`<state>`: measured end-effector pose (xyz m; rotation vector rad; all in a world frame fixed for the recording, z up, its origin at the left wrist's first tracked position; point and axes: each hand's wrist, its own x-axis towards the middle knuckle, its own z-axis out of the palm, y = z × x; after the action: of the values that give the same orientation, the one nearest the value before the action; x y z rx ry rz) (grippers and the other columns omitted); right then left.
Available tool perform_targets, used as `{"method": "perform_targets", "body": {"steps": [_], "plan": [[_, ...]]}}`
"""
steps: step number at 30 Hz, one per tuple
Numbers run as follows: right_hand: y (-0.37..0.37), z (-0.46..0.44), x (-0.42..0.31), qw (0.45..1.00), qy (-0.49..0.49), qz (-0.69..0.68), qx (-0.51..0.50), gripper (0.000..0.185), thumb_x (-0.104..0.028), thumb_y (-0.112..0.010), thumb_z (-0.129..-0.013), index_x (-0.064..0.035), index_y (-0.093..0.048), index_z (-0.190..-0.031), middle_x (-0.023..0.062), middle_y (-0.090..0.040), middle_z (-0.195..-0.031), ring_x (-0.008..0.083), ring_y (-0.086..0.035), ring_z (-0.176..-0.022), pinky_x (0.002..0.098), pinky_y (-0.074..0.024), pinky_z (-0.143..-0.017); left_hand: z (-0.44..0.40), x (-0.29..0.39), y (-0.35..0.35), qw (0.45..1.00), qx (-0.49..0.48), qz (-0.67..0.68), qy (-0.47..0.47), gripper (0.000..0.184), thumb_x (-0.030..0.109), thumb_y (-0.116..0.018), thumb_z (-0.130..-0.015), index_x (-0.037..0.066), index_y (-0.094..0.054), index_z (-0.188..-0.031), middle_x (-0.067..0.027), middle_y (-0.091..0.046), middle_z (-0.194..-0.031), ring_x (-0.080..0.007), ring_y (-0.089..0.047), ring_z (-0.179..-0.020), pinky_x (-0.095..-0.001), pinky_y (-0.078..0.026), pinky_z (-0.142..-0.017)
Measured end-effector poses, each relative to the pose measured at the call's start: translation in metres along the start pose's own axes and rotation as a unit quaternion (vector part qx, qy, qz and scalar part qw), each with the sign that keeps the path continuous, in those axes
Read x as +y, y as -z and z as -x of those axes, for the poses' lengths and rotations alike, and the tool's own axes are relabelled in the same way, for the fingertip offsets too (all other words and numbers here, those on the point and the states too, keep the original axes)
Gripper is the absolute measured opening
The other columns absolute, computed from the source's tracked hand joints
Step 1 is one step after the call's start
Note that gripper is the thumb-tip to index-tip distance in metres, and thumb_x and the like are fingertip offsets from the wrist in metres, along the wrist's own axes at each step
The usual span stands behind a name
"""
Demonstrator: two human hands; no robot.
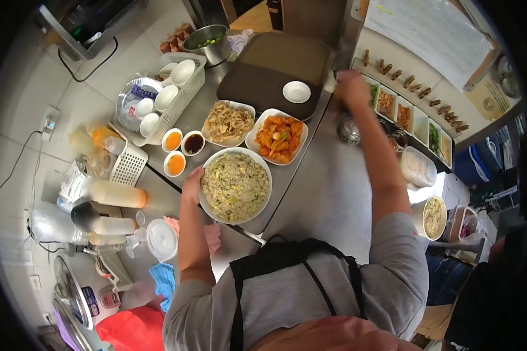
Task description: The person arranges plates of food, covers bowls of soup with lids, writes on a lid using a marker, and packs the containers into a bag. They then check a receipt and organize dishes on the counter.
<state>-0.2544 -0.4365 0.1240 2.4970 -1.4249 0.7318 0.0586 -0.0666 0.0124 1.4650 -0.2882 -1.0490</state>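
A large white bowl of fried rice (236,185) stands on the steel counter in front of me. My left hand (193,186) grips its left side, fingers against the rim. Just beyond the bowl are a square dish of orange-red glazed pieces (278,137) and a dish of pale browned meat (228,121). Three small sauce cups, one a dark sauce (193,143), sit to the left. My right hand (352,90) is stretched far forward beside the row of topping containers (403,114), its fingers curled in. What it holds, if anything, is hidden.
A brown tray (257,64) carries a small white dish (297,92) at the back. White baskets (181,96) of bowls and squeeze bottles (114,193) line the left. Another tub of rice (432,217) stands at the right, near a plastic container (418,166).
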Motion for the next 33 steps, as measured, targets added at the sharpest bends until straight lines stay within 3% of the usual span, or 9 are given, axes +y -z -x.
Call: {"method": "perform_targets", "body": {"steps": [1, 3, 6, 13, 16, 21, 24, 25, 33], "plan": [[-0.012, -0.017, 0.036, 0.987, 0.05, 0.087, 0.123, 0.012, -0.016, -0.047, -0.073, -0.0069, -0.056, -0.076, 0.0132, -0.057, -0.078, 0.0305, -0.057, -0.076, 0.0405, -0.0467, -0.061, 0.006, 0.008, -0.008, 1.0, 0.007, -0.005, 0.003, 0.034, 0.015, -0.043, -0.084, 0.0, -0.046, -0.114, -0.0071, -0.055, -0.104, -0.0155, -0.052, -0.092, -0.0263, -0.04, -0.08], [0.003, -0.04, 0.069, 0.968, -0.067, 0.218, 0.103, 0.021, -0.024, -0.043, -0.079, -0.0075, -0.055, -0.083, 0.0095, -0.058, -0.078, 0.0266, -0.058, -0.073, 0.0421, -0.0467, -0.06, 0.007, 0.007, -0.007, 1.0, 0.012, -0.014, -0.001, 0.034, 0.016, -0.043, -0.084, 0.0, -0.046, -0.114, -0.0078, -0.054, -0.105, -0.0161, -0.052, -0.094, -0.0267, -0.04, -0.081], [0.01, -0.055, 0.102, 0.953, -0.108, 0.282, -0.016, 0.03, -0.025, -0.036, -0.083, -0.0222, -0.048, -0.111, -0.0001, -0.048, -0.116, 0.0274, -0.042, -0.11, 0.0532, -0.0353, -0.081, 0.025, 0.023, -0.023, 0.997, 0.058, -0.051, -0.024, 0.033, 0.016, -0.046, -0.082, 0.0, -0.048, -0.111, -0.0085, -0.055, -0.102, -0.0171, -0.053, -0.09, -0.0272, -0.041, -0.08], [0.008, -0.079, 0.124, 0.953, -0.082, 0.278, -0.091, 0.023, -0.028, -0.043, -0.082, -0.0216, -0.055, -0.102, 0.0033, -0.056, -0.104, 0.0231, -0.046, -0.104, 0.0494, -0.0348, -0.082, 0.021, 0.021, -0.017, 0.999, 0.039, -0.006, 0.023, 0.037, 0.019, -0.047, -0.081, 0.001, -0.047, -0.113, -0.0092, -0.054, -0.106, -0.0178, -0.052, -0.095, -0.0288, -0.039, -0.084], [0.019, -0.08, 0.124, 0.975, -0.091, 0.188, 0.069, 0.02, -0.031, -0.05, -0.08, -0.0184, -0.06, -0.092, 0.0061, -0.06, -0.093, 0.0231, -0.05, -0.098, 0.0454, -0.0387, -0.078, 0.013, 0.012, -0.01, 1.0, 0.027, 0.009, 0.014, 0.036, 0.019, -0.047, -0.082, 0.001, -0.047, -0.113, -0.0086, -0.054, -0.104, -0.0175, -0.053, -0.093, -0.0287, -0.04, -0.083], [0.035, 0.002, -0.035, 0.936, 0.054, -0.349, 0.012, 0.016, -0.017, -0.053, -0.079, -0.0052, -0.061, -0.087, 0.0098, -0.061, -0.085, 0.0215, -0.058, -0.078, 0.0304, -0.0437, -0.071, 0.01, 0.009, -0.009, 1.0, 0.011, 0.016, 0.007, 0.034, 0.018, -0.045, -0.083, 0.0, -0.047, -0.111, -0.0084, -0.055, -0.1, -0.0163, -0.054, -0.089, -0.0275, -0.041, -0.081], [0.028, 0.058, -0.141, 0.909, 0.115, -0.383, -0.116, 0.012, -0.017, -0.057, -0.075, -0.0065, -0.061, -0.079, 0.0122, -0.059, -0.078, 0.0268, -0.056, -0.079, 0.0346, -0.044, -0.072, 0.022, 0.016, -0.016, 0.999, 0.035, 0.006, 0.006, 0.031, 0.018, -0.044, -0.083, 0.0, -0.048, -0.109, -0.0077, -0.056, -0.097, -0.0152, -0.054, -0.088, -0.0266, -0.042, -0.079], [0.011, 0.07, -0.159, 0.922, 0.203, -0.323, -0.065, 0.011, -0.017, -0.057, -0.073, -0.0072, -0.06, -0.076, 0.0116, -0.059, -0.077, 0.028, -0.055, -0.077, 0.0371, -0.0438, -0.07, 0.022, 0.012, -0.015, 0.999, 0.036, 0.022, 0.0, 0.03, 0.016, -0.044, -0.083, 0.0, -0.049, -0.107, -0.007, -0.057, -0.094, -0.0146, -0.054, -0.084, -0.0261, -0.042, -0.076], [-0.025, 0.106, -0.221, 0.952, 0.215, -0.194, -0.098, 0.012, -0.018, -0.052, -0.075, -0.0091, -0.056, -0.068, 0.0056, -0.059, -0.078, 0.0248, -0.052, -0.084, 0.0414, -0.0381, -0.069, 0.053, -0.012, -0.023, 0.993, 0.09, -0.011, -0.077, 0.028, 0.019, -0.043, -0.084, 0.001, -0.053, -0.103, -0.0031, -0.057, -0.086, -0.0106, -0.052, -0.074, -0.0235, -0.041, -0.067]]}}
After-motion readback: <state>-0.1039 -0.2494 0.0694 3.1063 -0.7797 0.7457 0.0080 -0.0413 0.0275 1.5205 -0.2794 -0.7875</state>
